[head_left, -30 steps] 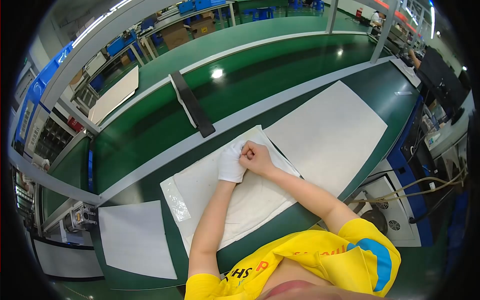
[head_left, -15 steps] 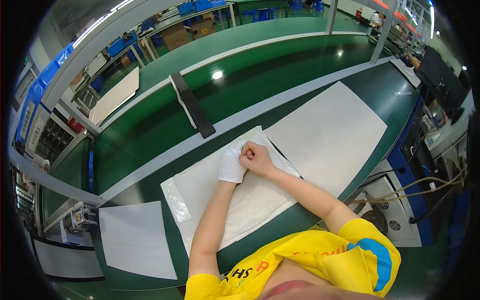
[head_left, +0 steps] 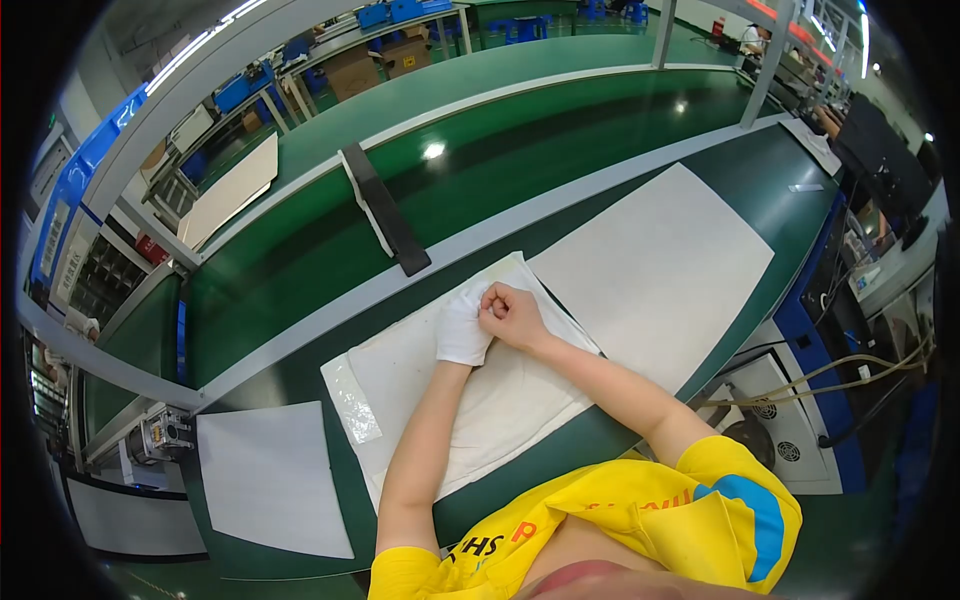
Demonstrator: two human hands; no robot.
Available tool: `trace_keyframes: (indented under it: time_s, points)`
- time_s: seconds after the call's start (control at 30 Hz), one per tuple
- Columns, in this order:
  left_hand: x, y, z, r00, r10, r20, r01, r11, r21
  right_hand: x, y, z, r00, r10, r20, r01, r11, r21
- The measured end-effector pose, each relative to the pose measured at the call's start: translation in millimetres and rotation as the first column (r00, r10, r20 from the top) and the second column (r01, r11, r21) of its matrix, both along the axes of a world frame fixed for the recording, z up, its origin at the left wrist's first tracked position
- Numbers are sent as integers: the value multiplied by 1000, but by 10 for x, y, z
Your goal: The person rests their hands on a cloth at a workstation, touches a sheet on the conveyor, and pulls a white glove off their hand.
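My left hand [head_left: 463, 325] wears a white glove and rests over the white cloth-like stack [head_left: 530, 420] on the green table; its fingers blend into the white and are hard to make out. Bare and curled, my right hand [head_left: 510, 314] touches the gloved hand at its finger side. Whatever its fingers pinch is too small to name. A clear plastic strip [head_left: 353, 405] lies at the stack's left edge. Right of the stack is a large white sheet [head_left: 665, 265].
A pale sheet [head_left: 272, 478] lies at the left. Beyond the grey rail, a black bar [head_left: 385, 210] crosses the green surface. Cables [head_left: 850, 375] and a blue-edged machine stand at the right. Part of another person shows at the far upper right.
My right hand's fingers have shifted very slightly against the glove. Nothing else has visibly moved.
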State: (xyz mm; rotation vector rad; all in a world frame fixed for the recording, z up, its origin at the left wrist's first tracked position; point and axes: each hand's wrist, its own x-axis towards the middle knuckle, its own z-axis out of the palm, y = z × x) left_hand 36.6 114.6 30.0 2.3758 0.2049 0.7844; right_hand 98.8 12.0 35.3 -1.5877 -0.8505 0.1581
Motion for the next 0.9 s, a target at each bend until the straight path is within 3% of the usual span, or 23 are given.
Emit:
trace_keyframes:
  time_s: [0.9]
  points:
    - [-24,-32,95,1000,-2,22,2,1000,9,10,-2,-11,999,12,-33,-12,1000,-1]
